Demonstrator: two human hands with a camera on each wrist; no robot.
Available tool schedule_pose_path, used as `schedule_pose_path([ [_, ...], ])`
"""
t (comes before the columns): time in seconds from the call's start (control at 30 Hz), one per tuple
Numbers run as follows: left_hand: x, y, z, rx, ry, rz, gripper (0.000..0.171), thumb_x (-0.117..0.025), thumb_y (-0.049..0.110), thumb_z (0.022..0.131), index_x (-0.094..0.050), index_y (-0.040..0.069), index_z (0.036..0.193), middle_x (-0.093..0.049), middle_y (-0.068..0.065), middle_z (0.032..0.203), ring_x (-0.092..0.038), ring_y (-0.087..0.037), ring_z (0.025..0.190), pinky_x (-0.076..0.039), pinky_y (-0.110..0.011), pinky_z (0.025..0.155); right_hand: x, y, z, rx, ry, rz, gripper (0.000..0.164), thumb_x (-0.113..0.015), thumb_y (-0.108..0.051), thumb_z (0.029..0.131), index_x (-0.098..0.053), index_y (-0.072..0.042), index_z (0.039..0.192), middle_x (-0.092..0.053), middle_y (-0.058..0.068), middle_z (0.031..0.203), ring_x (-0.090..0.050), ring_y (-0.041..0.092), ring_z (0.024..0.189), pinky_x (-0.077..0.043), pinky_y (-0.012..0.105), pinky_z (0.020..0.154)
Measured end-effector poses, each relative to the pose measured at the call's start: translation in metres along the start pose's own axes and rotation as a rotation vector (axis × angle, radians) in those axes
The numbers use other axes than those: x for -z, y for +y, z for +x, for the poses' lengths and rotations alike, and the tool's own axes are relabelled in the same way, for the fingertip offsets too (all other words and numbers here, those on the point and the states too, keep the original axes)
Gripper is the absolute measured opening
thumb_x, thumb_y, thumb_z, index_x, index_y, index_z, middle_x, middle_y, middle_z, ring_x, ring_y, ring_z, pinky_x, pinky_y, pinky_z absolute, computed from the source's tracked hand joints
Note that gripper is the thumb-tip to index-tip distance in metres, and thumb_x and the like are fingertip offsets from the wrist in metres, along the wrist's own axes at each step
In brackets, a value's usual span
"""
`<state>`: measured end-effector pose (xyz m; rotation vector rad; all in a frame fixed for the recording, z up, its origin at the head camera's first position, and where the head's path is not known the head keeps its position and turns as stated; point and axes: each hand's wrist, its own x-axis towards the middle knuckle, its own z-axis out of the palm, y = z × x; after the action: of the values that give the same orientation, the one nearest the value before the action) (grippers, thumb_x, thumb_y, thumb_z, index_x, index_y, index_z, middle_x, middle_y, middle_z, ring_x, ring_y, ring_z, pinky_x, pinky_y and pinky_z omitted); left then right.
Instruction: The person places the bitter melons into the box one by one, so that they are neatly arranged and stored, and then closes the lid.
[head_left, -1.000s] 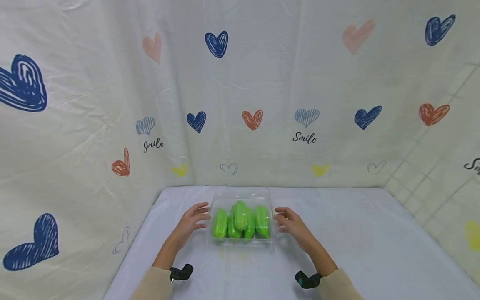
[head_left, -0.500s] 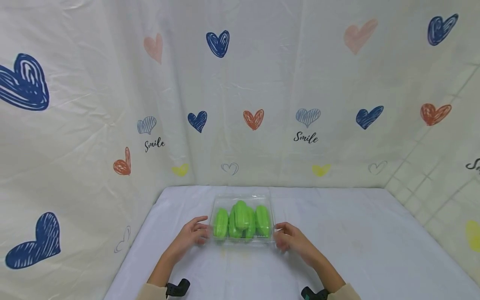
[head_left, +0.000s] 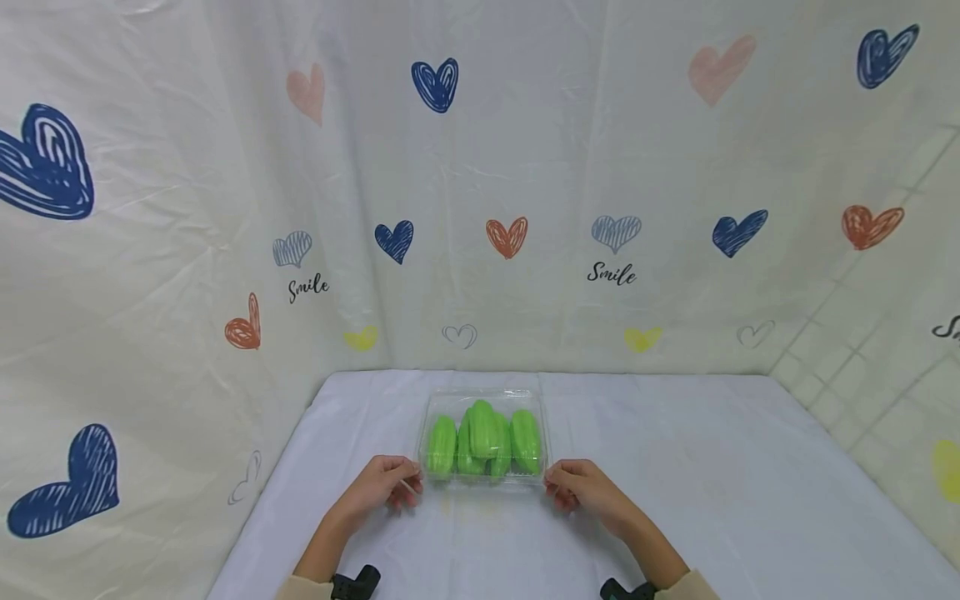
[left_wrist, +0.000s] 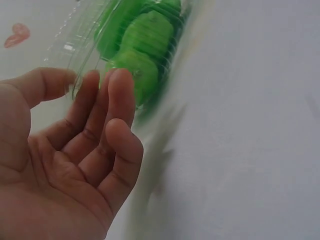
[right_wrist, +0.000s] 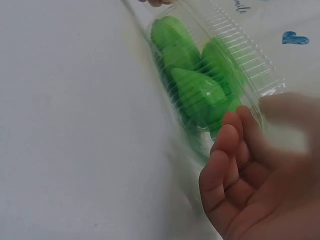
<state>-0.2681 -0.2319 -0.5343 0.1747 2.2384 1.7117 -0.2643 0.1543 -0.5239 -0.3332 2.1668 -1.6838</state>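
A clear plastic clamshell box (head_left: 486,477) sits on the white-covered table, its lid closed over several bright green, elongated, vegetable-like pieces (head_left: 483,429). At the near left corner my left hand (head_left: 386,483) pinches the rim between thumb and index finger; its other fingers curl loosely, as the left wrist view shows. My right hand (head_left: 583,490) pinches the rim at the near right corner in the same way. In the right wrist view its thumb is blurred beside the ribbed lid edge (right_wrist: 250,55), with the fingertips (right_wrist: 229,131) just below.
A white cloth (head_left: 712,483) covers the table. Behind and beside it hangs a pale curtain (head_left: 555,167) printed with hearts and the word "Smile". Dark wrist cameras (head_left: 356,582) are strapped at both wrists, next to beige sleeves.
Both hands have come back from the box's sides to its near corners. Their fingers, spread apart from the box before, now pinch its rim. The box stays about where it was.
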Motion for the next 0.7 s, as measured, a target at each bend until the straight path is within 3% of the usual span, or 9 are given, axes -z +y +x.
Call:
schedule_pose_path([
  [0.27,-0.004,0.001,0.001,-0.001,0.023,-0.049,0.036,-0.057,0.023,0.103,-0.067,-0.011,0.102,-0.068,0.001,0.078,-0.066,-0.011,0.066,-0.05,-0.025,0.057,0.001,-0.001,0.001,-0.007,0.003,0.005,0.036,-0.059,-0.023,0.102,-0.063,0.013,0.097,-0.063,0.001,0.078,-0.054,0.011,0.067,-0.047,0.025,0.061],
  [0.7,-0.011,0.002,0.002,-0.009,0.085,-0.045,0.033,-0.059,0.021,0.101,-0.068,-0.011,0.098,-0.068,0.0,0.077,-0.067,-0.012,0.065,-0.049,-0.026,0.056,-0.003,-0.004,0.004,-0.027,0.056,-0.002,0.031,-0.058,-0.017,0.1,-0.061,0.013,0.093,-0.06,-0.001,0.077,-0.053,0.011,0.067,-0.046,0.024,0.061],
])
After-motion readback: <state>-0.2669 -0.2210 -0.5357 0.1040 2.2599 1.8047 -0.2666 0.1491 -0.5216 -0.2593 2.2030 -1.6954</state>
